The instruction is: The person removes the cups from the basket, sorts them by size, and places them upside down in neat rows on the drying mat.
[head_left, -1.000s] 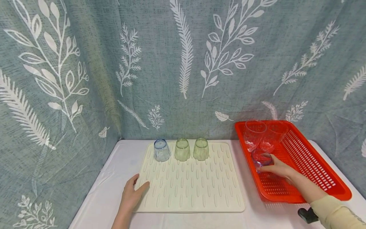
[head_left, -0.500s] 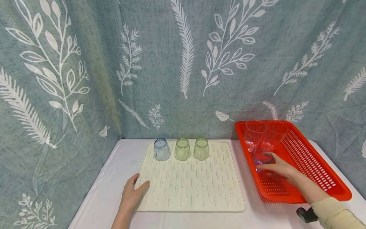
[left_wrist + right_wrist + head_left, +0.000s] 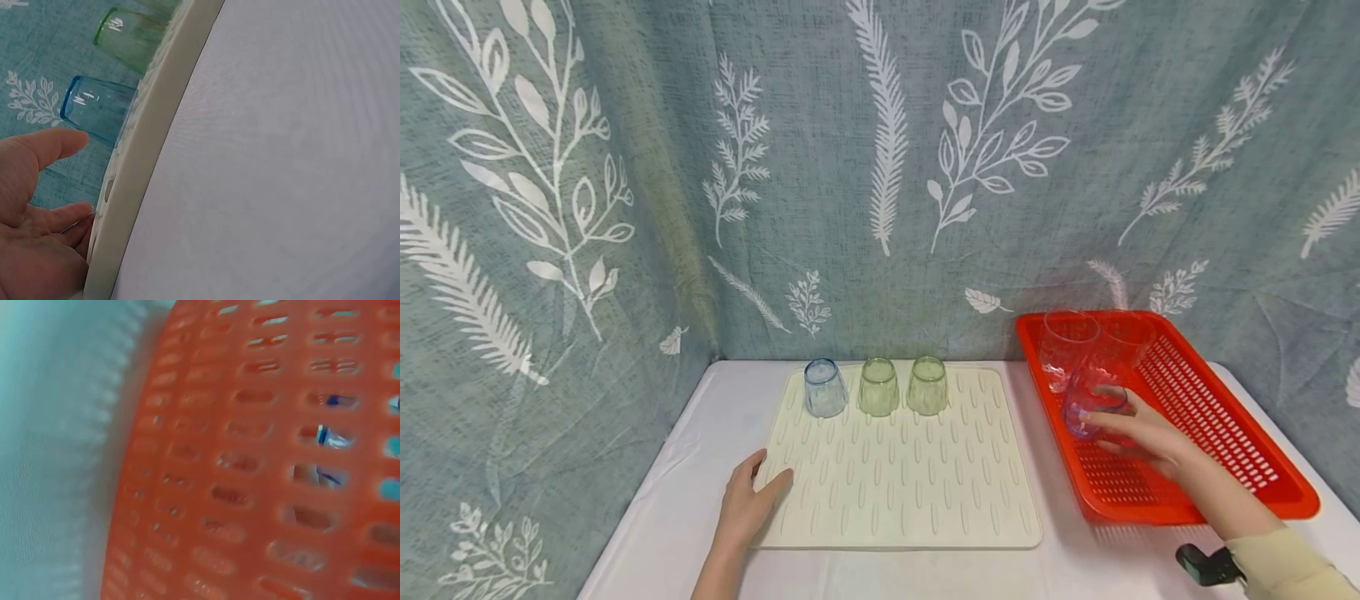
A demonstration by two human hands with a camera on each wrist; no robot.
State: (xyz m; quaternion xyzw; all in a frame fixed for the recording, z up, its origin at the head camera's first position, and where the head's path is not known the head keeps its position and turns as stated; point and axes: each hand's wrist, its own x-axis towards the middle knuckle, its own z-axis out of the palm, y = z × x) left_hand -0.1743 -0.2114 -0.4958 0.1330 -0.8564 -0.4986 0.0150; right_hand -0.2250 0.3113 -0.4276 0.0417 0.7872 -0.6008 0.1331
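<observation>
In the head view my right hand (image 3: 1142, 433) grips a purple-blue tinted glass (image 3: 1081, 415) inside the red basket (image 3: 1093, 508). The glass is tilted, its bluish end toward the lower left, and my fingers cover part of it. My left hand (image 3: 748, 504) lies at the left edge of the cream ridged mat (image 3: 910, 500), thumb apart from the fingers and nothing held. In the left wrist view the left hand (image 3: 31, 212) is beside the mat's edge (image 3: 147, 150). Basket slots (image 3: 231, 494) fill much of the right wrist view, so the right hand is mostly hidden there.
A blue glass (image 3: 825, 392) and two green glasses, one in the middle (image 3: 878, 390) and one at right (image 3: 928, 388), stand upside down along the mat's back. Larger clear glasses (image 3: 1066, 346) occupy the basket's back left. A patterned curtain (image 3: 820, 167) hangs behind the table.
The purple-blue glass has gone from nearly upright to tilted in my right hand, which has shifted slightly up and right. My left hand stays in place.
</observation>
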